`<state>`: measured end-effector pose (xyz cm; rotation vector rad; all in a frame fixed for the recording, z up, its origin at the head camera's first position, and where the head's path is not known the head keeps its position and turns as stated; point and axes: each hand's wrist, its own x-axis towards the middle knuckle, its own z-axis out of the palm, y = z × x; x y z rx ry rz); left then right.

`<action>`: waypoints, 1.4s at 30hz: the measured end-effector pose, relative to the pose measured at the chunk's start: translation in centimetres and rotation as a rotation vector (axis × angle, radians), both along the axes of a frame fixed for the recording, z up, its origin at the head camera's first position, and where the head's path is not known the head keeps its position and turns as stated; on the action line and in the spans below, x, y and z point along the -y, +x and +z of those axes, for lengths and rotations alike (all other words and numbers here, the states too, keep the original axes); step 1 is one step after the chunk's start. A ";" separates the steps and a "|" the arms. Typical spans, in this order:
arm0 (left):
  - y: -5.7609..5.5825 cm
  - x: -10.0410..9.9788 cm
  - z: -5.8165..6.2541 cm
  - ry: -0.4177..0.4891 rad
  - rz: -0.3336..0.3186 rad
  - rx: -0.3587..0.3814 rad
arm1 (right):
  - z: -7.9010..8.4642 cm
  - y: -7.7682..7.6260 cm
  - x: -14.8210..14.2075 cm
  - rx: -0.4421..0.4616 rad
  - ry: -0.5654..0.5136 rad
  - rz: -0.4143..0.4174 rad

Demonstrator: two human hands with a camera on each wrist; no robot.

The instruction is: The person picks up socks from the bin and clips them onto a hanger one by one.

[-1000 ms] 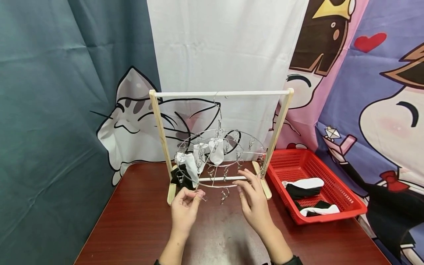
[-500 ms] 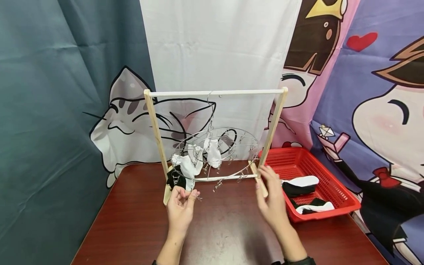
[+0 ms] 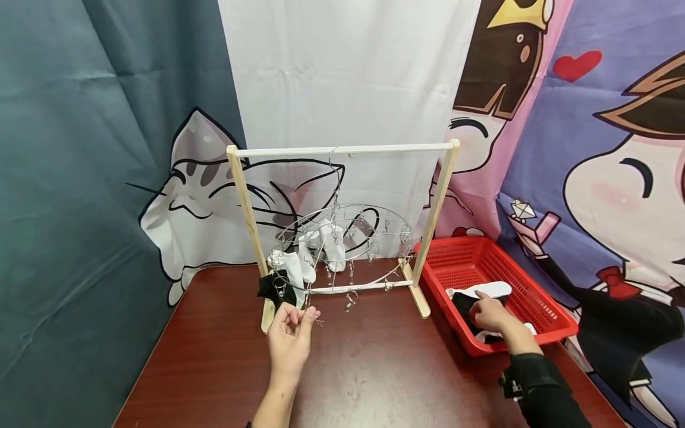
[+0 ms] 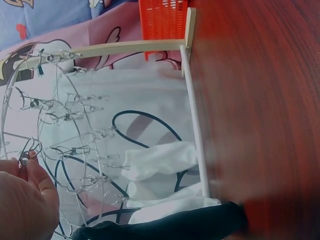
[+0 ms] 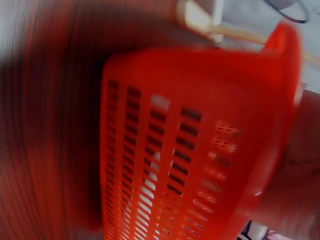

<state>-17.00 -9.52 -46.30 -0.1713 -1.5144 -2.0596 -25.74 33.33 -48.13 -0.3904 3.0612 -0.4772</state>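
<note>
My left hand (image 3: 289, 339) pinches a wire clip (image 4: 24, 158) between thumb and fingertips, at the near edge of a round metal clip hanger (image 3: 369, 279). White socks (image 3: 335, 246) hang from clips at the hanger's left and back, along with a black-and-white one (image 3: 275, 287) at the near left. My right hand (image 3: 495, 316) is down inside the red basket (image 3: 556, 334), over a folded black-and-white sock (image 3: 495, 289). Its fingertips are partly hidden there, and the basket wall covers them in the right wrist view. Another black-and-white sock (image 3: 489, 338) lies partly under that hand.
The hanger hooks over the white bar (image 3: 385, 148) of a wooden stand (image 3: 436, 208), whose feet rest on the brown table (image 3: 374, 368). Several bare clips (image 3: 350, 302) dangle around the rings. The basket stands right of the stand. Printed curtains (image 3: 348, 77) close off the back.
My right hand has left the hanger's front right edge and moved right, down into the basket. The left hand keeps its pinch on the clip. The view has turned slightly right.
</note>
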 end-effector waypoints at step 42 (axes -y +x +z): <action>0.4 -1.0 1.6 0.051 -0.016 0.020 | 1.6 5.0 9.5 -0.546 -0.838 -0.022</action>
